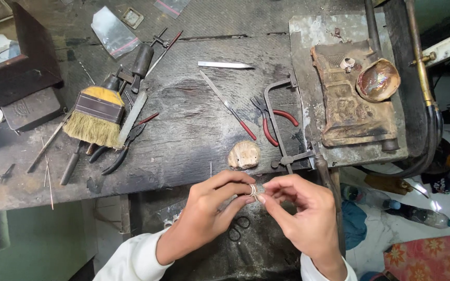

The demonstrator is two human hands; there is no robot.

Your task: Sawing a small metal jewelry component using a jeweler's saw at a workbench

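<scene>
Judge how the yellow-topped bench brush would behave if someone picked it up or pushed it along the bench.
The brush probably feels light for its size. Its splayed pale bristles would likely bend and drag when pushed. The flat, blocky head lies flat on the bench, so it should slide, not roll.

dark workbench [194, 140] with brush [96, 117], pliers [274, 122]

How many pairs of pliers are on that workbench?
2. Red-handled pliers lie mid-bench beside the saw frame; dark-handled pliers lie just right of the brush. Others may be hidden among the clutter at left.
</scene>
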